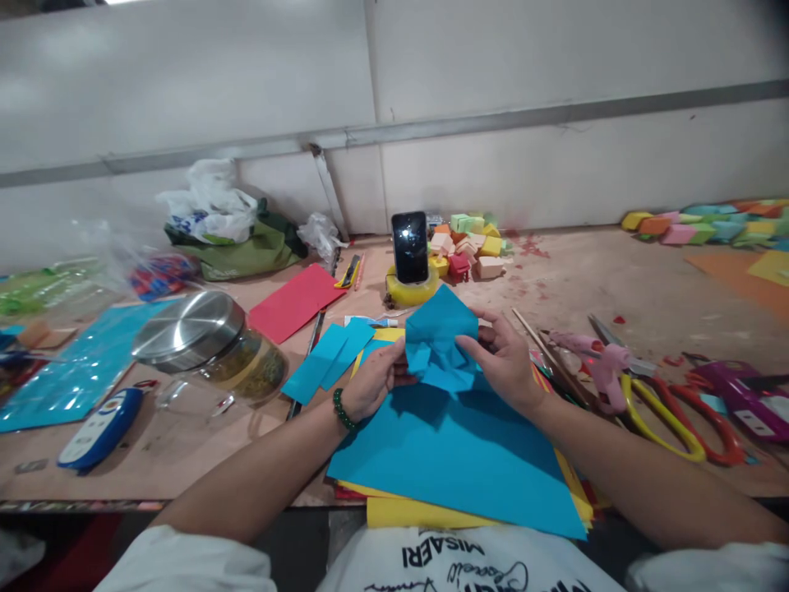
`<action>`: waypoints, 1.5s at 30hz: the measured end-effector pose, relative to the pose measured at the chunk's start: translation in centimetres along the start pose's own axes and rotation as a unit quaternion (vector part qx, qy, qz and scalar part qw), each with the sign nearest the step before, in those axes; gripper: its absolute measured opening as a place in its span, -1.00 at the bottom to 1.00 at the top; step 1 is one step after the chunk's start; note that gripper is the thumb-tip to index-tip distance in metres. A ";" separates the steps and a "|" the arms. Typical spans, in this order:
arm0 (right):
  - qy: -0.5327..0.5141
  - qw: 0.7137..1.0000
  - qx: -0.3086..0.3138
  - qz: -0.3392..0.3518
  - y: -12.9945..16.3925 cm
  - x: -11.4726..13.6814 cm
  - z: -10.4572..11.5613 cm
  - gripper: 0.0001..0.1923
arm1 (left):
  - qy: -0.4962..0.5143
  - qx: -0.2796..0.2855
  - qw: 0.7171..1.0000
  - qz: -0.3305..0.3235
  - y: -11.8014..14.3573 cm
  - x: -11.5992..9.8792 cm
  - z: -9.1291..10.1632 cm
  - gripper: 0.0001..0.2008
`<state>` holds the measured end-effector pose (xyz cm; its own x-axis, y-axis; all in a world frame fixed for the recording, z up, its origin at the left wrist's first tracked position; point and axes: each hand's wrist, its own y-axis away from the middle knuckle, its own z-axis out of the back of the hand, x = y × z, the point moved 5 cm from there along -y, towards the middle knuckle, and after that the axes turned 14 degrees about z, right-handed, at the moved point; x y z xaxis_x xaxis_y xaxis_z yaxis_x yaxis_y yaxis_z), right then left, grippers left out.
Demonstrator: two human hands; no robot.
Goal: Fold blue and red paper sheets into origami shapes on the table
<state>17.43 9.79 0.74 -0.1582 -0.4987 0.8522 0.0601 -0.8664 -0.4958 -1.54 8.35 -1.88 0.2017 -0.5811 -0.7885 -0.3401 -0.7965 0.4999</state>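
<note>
A creased piece of blue folded paper (441, 341) is held up between my two hands, its top edge coming to a point and its lower part crumpled into folds. My left hand (377, 380) grips its left edge, thumb in front and fingers behind. On the other side, my right hand (502, 358) pinches the right edge, with the thumb pressed on the front face. Beneath them lies a large blue sheet (456, 460) on top of yellow sheets (425, 514). Smaller blue paper strips (326, 358) rest just left of my left hand.
A phone (410, 247) stands in a yellow holder ahead, beside folded paper blocks (472, 247). Leftward are a lidded glass jar (209, 341), a red sheet (297, 301) and a box cutter (348, 272). Scissors (662, 415) and a purple tool (743, 395) lie at the right.
</note>
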 end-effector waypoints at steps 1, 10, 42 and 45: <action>0.037 0.999 0.004 0.022 0.1 0.3 0.0 -0.52 | -0.009 -0.015 1.000 -0.006 0.1 -0.2 0.0 -0.51; 0.160 0.979 0.026 0.127 0.8 1.4 -0.4 -0.59 | -0.097 -0.030 0.994 -0.033 0.6 -0.2 -0.3 -0.46; 0.190 0.942 0.129 0.245 1.5 2.0 -0.7 -0.58 | -0.010 -0.123 0.990 -0.073 0.1 -0.5 1.6 -0.34; 0.136 0.972 0.097 0.164 0.7 1.7 -0.1 -0.58 | -0.039 -0.109 0.989 -0.097 0.1 -0.7 1.7 -0.41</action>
<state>17.07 8.29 1.82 -0.3520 -0.7466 0.5645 0.3315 -0.6634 -0.6708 -3.27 8.94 -1.89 0.1690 -0.4068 -0.8978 -0.0940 -0.9134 0.3961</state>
